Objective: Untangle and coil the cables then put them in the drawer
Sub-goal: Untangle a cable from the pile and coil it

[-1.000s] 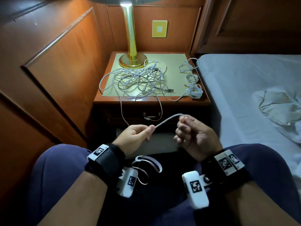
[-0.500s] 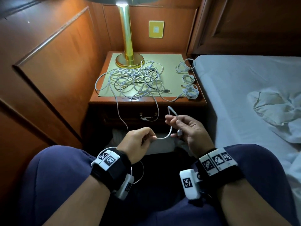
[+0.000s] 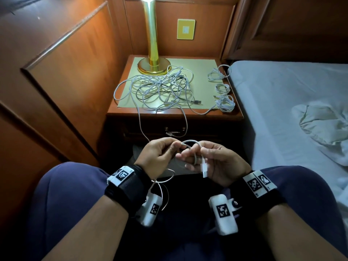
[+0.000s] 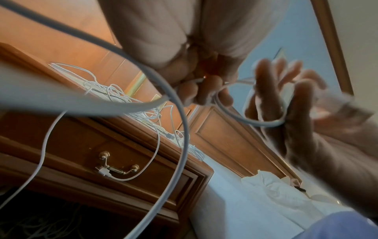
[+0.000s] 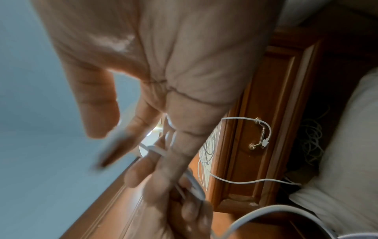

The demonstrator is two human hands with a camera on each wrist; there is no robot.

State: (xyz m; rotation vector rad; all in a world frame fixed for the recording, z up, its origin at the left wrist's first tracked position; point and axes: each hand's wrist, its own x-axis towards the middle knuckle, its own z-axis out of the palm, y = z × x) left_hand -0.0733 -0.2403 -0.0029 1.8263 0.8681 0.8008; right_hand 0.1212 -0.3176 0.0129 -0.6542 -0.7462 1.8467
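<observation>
Over the person's lap, the left hand point(image 3: 159, 157) pinches a white cable point(image 3: 190, 142) between thumb and fingertips, while the right hand point(image 3: 218, 162) holds the same cable looped around its fingers point(image 4: 263, 90), the white plug point(image 3: 204, 169) hanging at its palm. The cable runs up to a tangled pile of cables point(image 3: 160, 89) on the nightstand point(image 3: 233, 115), beside three small coiled cables point(image 3: 225, 95) near its right edge. The drawer point(image 3: 207, 130) below is closed. The wristbands point(image 3: 122, 175) carry black-and-white square markers; no readable writing shows anywhere.
</observation>
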